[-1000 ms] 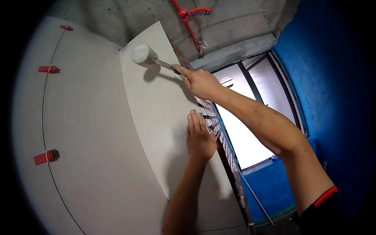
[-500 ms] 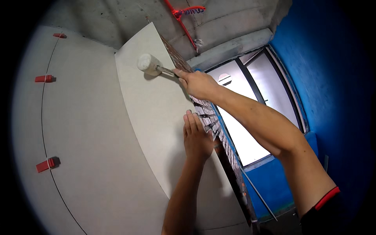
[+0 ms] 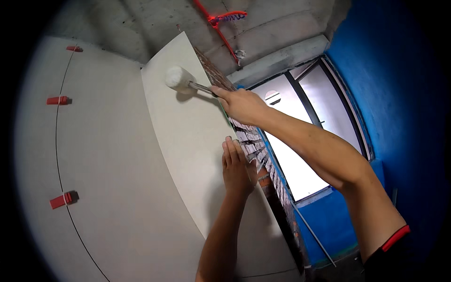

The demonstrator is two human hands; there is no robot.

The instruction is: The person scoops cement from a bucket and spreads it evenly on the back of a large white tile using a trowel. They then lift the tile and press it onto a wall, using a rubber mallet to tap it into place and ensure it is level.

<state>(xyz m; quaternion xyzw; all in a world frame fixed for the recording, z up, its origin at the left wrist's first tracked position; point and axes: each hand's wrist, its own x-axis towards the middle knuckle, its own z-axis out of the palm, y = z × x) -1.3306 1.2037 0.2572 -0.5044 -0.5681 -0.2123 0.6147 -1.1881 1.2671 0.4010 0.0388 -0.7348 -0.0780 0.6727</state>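
My right hand [image 3: 242, 104] is closed round the handle of a white-headed rubber mallet [image 3: 179, 79]. The mallet's head is at the upper part of a pale wall tile [image 3: 183, 127]; whether it touches the surface I cannot tell. Lower down, my left hand [image 3: 238, 167] lies flat on the same tile, fingers stretched upward and thumb out near its right edge. This tile stands against a larger tiled wall [image 3: 112, 155] on the left. Behind its right edge shows rough brickwork with mortar [image 3: 256, 145].
Red levelling wedges [image 3: 61, 200] sit along a dark joint at the left. Overhead is a bare concrete ceiling [image 3: 155, 23] with a red conduit [image 3: 223, 40]. On the right are a bright window [image 3: 291, 141], a blue wall [image 3: 390, 94] and a thin leaning rod [image 3: 312, 232].
The whole view has shifted slightly, so the wall and window sit a little lower and further right. Both hands keep nearly the same places, the mallet still at the tile's upper part.
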